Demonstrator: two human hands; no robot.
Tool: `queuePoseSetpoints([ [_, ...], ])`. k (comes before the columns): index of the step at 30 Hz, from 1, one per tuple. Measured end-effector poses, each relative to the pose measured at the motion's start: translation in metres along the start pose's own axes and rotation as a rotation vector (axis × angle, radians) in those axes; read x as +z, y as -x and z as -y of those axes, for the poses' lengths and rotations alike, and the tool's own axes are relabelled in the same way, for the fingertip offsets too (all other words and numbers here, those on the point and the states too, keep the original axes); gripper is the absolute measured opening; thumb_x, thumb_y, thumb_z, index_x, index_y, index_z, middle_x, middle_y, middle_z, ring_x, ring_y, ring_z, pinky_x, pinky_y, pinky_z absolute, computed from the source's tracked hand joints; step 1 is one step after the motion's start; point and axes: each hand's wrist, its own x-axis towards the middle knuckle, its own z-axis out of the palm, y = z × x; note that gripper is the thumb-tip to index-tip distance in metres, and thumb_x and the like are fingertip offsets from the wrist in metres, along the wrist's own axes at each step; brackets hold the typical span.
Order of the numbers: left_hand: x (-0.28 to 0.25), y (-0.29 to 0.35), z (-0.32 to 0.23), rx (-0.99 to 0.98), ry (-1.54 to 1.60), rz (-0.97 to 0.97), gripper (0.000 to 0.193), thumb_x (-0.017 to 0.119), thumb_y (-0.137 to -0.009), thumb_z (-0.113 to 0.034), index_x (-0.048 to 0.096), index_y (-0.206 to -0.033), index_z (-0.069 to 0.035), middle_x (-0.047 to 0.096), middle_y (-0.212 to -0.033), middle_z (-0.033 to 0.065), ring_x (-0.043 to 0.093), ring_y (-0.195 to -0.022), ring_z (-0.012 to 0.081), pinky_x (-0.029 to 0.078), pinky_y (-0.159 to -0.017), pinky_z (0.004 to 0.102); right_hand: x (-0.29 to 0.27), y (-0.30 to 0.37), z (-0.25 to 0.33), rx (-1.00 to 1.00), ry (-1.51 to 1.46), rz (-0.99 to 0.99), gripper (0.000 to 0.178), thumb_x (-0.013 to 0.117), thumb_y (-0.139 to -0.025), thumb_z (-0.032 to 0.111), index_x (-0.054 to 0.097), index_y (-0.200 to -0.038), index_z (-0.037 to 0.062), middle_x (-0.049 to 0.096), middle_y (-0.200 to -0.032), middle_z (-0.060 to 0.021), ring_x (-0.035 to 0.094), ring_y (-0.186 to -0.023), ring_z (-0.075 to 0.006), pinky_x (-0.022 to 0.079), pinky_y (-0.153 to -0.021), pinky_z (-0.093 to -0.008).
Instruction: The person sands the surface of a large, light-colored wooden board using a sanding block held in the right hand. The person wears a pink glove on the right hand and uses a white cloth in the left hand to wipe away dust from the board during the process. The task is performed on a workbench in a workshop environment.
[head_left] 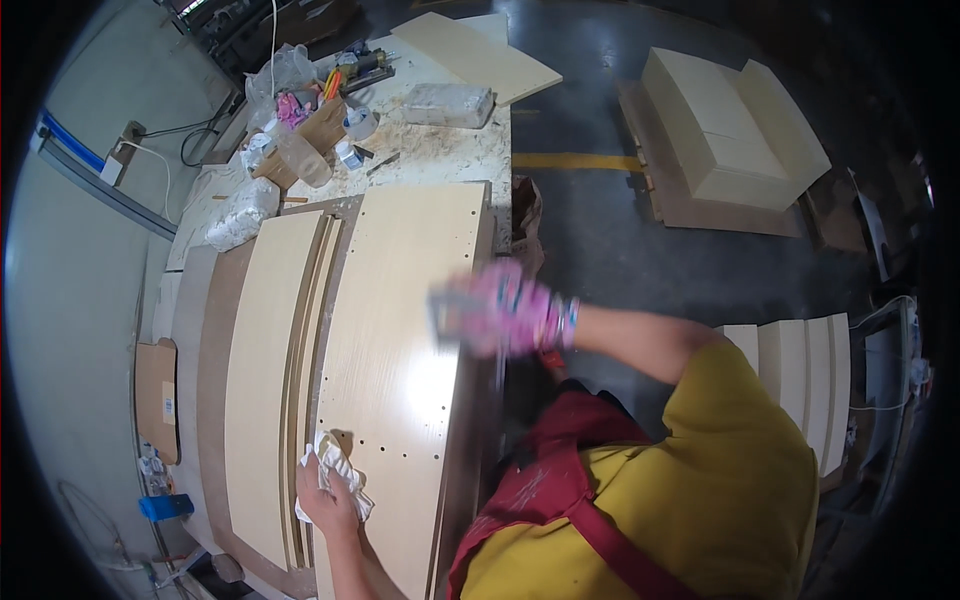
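Note:
A long pale wood-grain panel [390, 290] with small drilled holes lies on the workbench in front of me. My left hand [330, 500], bare, is closed on a crumpled white cloth [338, 462] at the panel's near left edge. Over the panel's right side is my right hand [500, 310] in a pink glove, smeared by motion. Its fingers are wrapped round a grey block-like thing [440, 315], too blurred to name more exactly. Left of this panel lie another pale panel [270, 370] and narrow strips [318, 370].
Farther up, the dusty bench [400, 150] bears a wrapped block [448, 105], a clear plastic cup [303, 160], a power tool [360, 68] and loose boards [480, 60]. Stacked panels [730, 130] stand on the floor at right, with more [800, 370] nearer me.

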Motion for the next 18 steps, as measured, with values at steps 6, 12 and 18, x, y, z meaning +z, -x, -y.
queuePoseSetpoints([
  [6,-0.001,0.001,-0.003,0.021,-0.007,0.005,0.040,0.054,-0.083,-0.012,0.058,-0.117,0.009,0.059,-0.103,0.0252,0.057,-0.093,0.0428,0.046,-0.083,0.0462,0.001,0.021,-0.134,0.662,-0.052,-0.257,0.053,0.052,-0.093,0.043,0.051,-0.140,0.0177,0.049,-0.141,-0.0156,0.049,-0.127,-0.0350,0.042,-0.102,-0.0463],
  [12,0.000,0.002,-0.004,0.014,-0.051,0.017,0.032,0.051,-0.087,-0.016,0.058,-0.110,0.006,0.058,-0.093,0.0182,0.058,-0.086,0.0338,0.046,-0.078,0.0393,0.008,0.002,-0.061,0.053,-0.026,-0.011,0.052,0.050,-0.089,0.043,0.051,-0.138,0.0279,0.042,-0.149,-0.0109,0.054,-0.120,-0.0283,0.046,-0.095,-0.0465],
  [18,0.008,-0.007,-0.010,-0.019,-0.051,0.004,0.038,0.051,-0.084,-0.012,0.061,-0.116,0.005,0.060,-0.106,0.0239,0.058,-0.095,0.0418,0.046,-0.085,0.0456,0.030,0.072,-0.228,1.070,-0.528,-0.172,0.062,0.056,-0.092,0.047,0.045,-0.143,0.0132,0.052,-0.139,-0.0192,0.050,-0.127,-0.0339,0.040,-0.106,-0.0393],
])
